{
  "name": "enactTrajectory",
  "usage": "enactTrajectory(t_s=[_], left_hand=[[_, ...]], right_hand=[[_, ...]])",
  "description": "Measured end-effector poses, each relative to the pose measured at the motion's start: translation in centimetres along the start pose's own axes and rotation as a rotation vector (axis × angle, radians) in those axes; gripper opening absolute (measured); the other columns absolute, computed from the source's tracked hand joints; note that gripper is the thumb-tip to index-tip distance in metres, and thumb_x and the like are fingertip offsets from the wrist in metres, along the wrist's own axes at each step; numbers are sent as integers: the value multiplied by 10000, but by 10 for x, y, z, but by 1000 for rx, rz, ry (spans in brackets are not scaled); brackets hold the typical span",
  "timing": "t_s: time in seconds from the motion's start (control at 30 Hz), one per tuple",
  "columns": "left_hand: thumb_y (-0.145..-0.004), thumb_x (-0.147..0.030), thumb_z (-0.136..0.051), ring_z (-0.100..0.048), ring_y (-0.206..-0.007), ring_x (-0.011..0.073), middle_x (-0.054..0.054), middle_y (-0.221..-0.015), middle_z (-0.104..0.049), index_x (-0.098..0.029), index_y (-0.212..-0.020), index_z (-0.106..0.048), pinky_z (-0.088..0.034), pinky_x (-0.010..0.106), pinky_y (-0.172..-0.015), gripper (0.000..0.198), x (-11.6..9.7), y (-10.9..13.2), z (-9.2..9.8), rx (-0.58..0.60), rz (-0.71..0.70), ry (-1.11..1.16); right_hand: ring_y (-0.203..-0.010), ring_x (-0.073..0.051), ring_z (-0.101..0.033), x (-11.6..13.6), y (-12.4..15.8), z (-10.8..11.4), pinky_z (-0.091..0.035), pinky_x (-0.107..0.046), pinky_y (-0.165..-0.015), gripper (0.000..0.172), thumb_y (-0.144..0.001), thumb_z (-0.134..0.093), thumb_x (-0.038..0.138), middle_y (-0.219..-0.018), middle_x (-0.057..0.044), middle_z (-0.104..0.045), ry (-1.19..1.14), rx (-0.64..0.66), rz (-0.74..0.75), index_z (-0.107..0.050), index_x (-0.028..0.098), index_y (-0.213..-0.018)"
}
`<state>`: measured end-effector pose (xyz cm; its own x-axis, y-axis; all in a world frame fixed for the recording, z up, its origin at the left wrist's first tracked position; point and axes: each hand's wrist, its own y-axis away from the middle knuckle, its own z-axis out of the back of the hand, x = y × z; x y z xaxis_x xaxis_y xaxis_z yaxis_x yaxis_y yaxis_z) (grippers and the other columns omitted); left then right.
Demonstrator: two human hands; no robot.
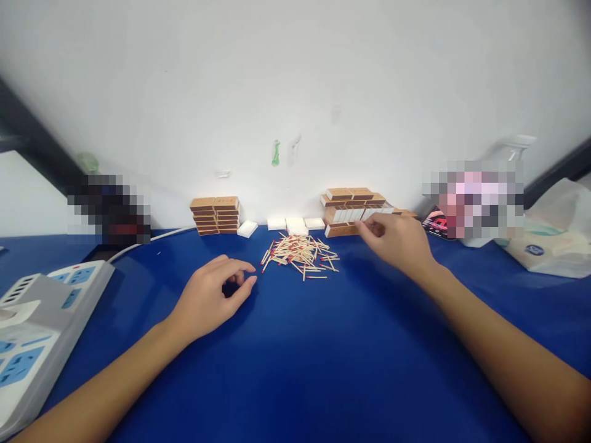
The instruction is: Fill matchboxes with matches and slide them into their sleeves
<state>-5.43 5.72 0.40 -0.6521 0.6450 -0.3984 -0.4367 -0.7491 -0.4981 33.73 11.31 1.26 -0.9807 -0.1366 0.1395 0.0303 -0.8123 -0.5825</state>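
Note:
My left hand (pixel 216 294) hovers over the blue surface, left of a loose pile of red-tipped matches (pixel 300 249). Its thumb and index finger are apart, with nothing between them. At the right, my right hand (pixel 392 237) is at the front of stacked brown matchboxes (pixel 339 230), its fingertips by the lower boxes and covering part of the stack. Thumb and index finger are close together; whatever they may hold is too small to make out. White trays (pixel 296 226) lie against the wall behind the matches.
Another matchbox stack (pixel 215 216) stands at the back left, beside a small white tray (pixel 247 229). A power strip (pixel 76 307) with a white cable lies at the left. A tissue pack (pixel 545 246) sits at the far right. The wall (pixel 258 92) bounds the back.

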Motion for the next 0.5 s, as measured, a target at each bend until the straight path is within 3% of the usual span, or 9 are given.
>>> enactTrajectory(t_s=[0.17, 0.27, 0.37, 0.5], left_hand=[[-1000, -308, -623, -617, -738, 151, -12, -778, -672, -240, -1075, -742, -499, 275, -681, 156, -2, 2, 1, -2, 23, 6], [-994, -303, -633, -615, -737, 148, -16, -773, -668, -241, -1074, -742, -498, 271, -677, 149, -4, 3, 2, -7, 23, 11], [-994, -295, -634, -619, -752, 149, -14, -778, -669, -237, -1067, -742, -496, 270, -683, 143, -7, 4, 2, -2, 21, 10], [-999, -292, -626, -625, -751, 150, -9, -783, -678, -234, -1063, -741, -500, 272, -687, 144, -10, 5, 0, 18, 21, 31]], right_hand=[[-627, -244, -598, -23, -6, 5, -330, -334, -621, 325, -913, -622, 449, -665, -88, -700, 78, 16, -218, -646, 223, -681], [-670, -262, -603, -50, -12, 10, -323, -359, -640, 207, -898, -617, 354, -787, -144, -754, 165, -59, -360, -736, 194, -841], [-723, -276, -613, -81, -16, 9, -341, -378, -675, 250, -884, -611, 266, -865, -187, -769, 126, -84, -517, -759, 139, -1038], [-701, -291, -625, -107, -17, -6, -375, -364, -666, 354, -932, -588, 310, -569, -105, -666, 52, -7, -495, -725, 62, -1144]])
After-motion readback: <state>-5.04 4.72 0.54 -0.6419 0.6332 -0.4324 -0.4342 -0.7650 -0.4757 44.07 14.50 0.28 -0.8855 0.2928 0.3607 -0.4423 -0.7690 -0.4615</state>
